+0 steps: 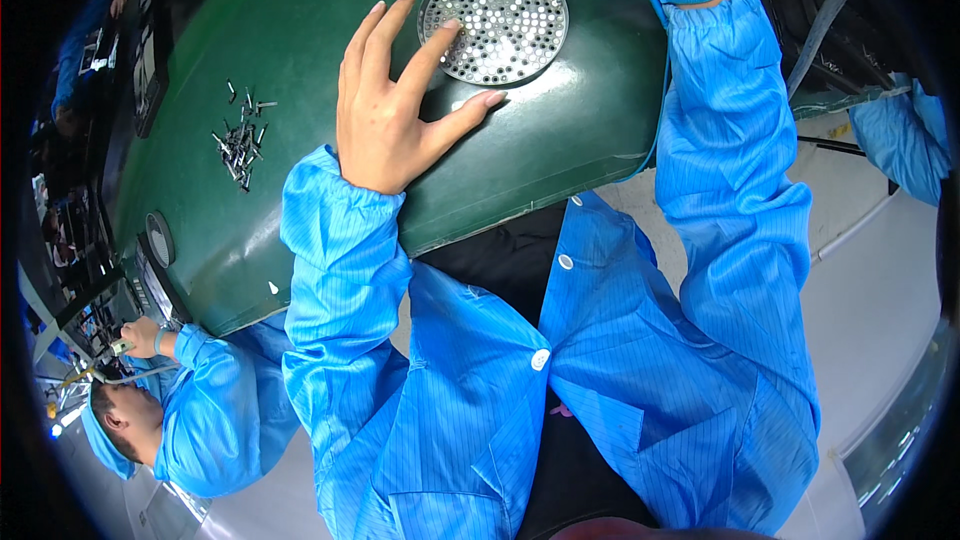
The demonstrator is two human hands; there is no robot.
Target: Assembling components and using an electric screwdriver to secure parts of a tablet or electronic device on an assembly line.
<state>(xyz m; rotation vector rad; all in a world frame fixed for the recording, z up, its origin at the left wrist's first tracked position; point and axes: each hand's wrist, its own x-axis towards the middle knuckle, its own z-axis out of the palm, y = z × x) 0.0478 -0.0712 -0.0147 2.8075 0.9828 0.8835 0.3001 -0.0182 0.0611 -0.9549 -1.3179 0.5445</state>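
One hand in view: my left hand (385,115) lies spread, empty, fingertips on the perforated disc (493,20) at the mat's (300,20) far edge; right hand unseen; I'd press lightly so it doesn't slide.

The scene is evenly and brightly lit from overhead. Soft glare is seen on the green table (560,130) just below the perforated metal disc (493,20), which glints. Edges are strongly bent by fisheye distortion and darkened into black corners.
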